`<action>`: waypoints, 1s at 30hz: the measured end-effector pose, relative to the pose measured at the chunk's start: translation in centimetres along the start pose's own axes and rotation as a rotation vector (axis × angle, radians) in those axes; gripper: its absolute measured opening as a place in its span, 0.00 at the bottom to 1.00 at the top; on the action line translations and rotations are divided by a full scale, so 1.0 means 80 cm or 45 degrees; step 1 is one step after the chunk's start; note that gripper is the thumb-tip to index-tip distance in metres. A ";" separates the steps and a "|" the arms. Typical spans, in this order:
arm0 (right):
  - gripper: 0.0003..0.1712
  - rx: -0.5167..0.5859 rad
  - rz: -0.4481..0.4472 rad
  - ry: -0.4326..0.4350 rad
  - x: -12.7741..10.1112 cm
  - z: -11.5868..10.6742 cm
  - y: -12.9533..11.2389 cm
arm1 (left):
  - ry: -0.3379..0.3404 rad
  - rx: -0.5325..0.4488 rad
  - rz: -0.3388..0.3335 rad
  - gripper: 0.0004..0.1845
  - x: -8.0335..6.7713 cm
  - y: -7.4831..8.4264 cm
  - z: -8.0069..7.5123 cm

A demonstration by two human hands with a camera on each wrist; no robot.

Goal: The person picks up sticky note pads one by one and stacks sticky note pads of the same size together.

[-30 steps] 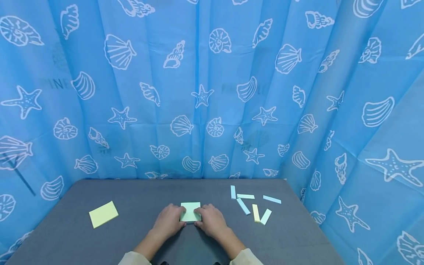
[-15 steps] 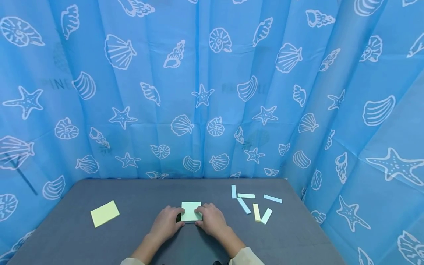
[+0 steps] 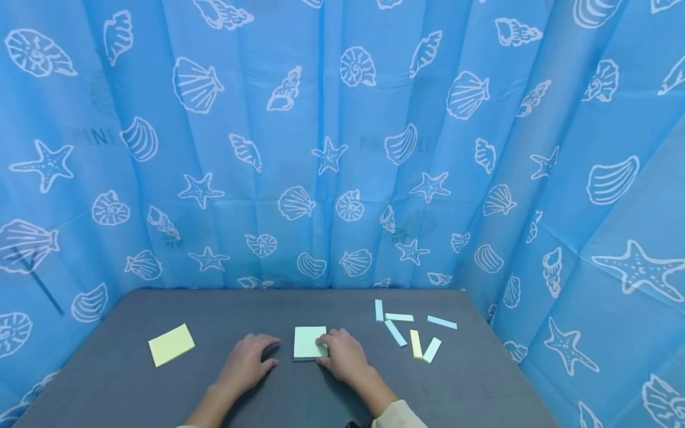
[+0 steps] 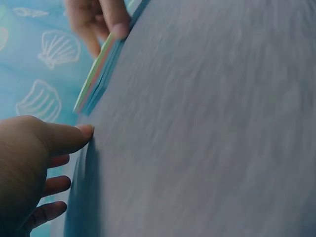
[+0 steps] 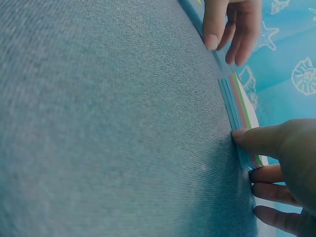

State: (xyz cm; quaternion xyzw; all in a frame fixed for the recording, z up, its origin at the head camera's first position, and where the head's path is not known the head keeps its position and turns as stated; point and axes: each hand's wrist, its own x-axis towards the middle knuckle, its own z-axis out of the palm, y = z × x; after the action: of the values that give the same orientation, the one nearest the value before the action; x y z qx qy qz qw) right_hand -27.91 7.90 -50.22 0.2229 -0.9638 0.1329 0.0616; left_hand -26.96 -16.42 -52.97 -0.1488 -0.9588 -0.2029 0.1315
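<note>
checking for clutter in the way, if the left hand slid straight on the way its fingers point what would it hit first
Most likely the pad of sticky notes. The left hand rests flat on the table with fingers aimed right toward the pad, a bare gap between them. The right hand holds the pad's far side. Exact heading is uncertain.

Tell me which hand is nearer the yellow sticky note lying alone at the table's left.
Left. The left hand rests on the table between the yellow sticky note and the pad; the right hand touches the pad, farther away.
</note>
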 end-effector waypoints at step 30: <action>0.21 -0.018 -0.036 -0.013 -0.006 0.001 0.006 | 0.084 0.200 -0.239 0.23 -0.053 -0.119 -0.069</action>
State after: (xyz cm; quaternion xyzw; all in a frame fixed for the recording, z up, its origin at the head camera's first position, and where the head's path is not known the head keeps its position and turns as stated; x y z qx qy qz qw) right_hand -27.71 8.46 -50.49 0.2369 -0.9617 0.1241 0.0600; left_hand -25.22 -28.06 -52.74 -0.0408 -0.9766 -0.1436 0.1548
